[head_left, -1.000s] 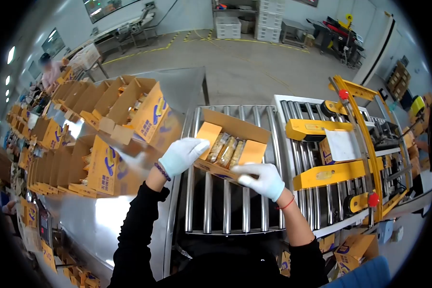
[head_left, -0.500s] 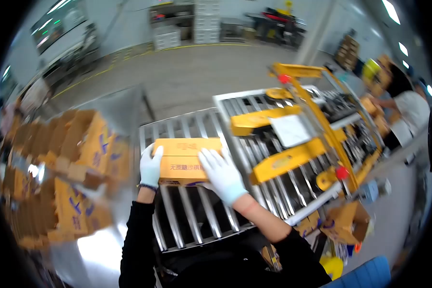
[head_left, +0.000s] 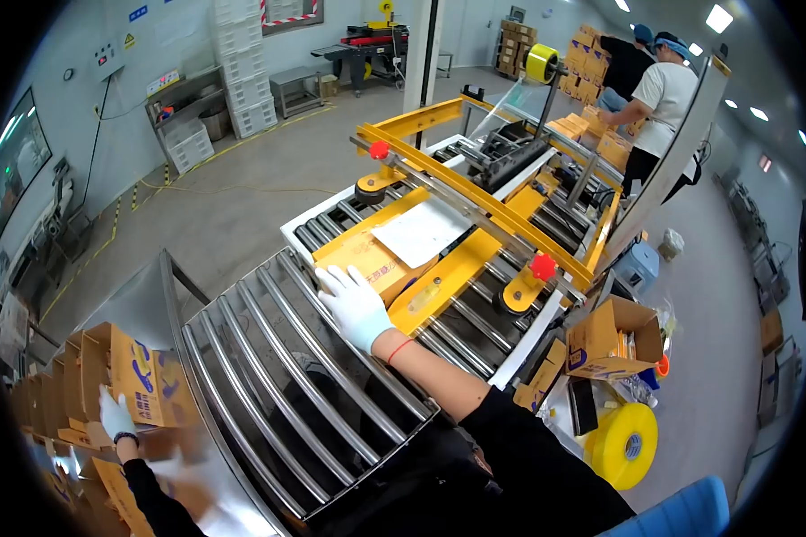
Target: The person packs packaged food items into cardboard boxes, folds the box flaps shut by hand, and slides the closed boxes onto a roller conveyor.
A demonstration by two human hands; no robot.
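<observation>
We are now pushing the closed orange cardboard box (head_left: 373,260) off the steel roller conveyor (head_left: 269,376) into the yellow taping machine (head_left: 475,201) with our spread right hand (head_left: 354,304), having folded its flaps shut, while our left hand (head_left: 115,414), fingers open, is reaching onto an open orange carton (head_left: 139,380) at the table's (head_left: 130,309) left edge.

— What sort of place was it?
— A factory packing hall: a roller conveyor (head_left: 313,376) fed a yellow carton-sealing machine (head_left: 475,224), open cartons (head_left: 125,376) crowded the steel table's left edge, and stacked crates (head_left: 242,63) lined the far wall.
</observation>
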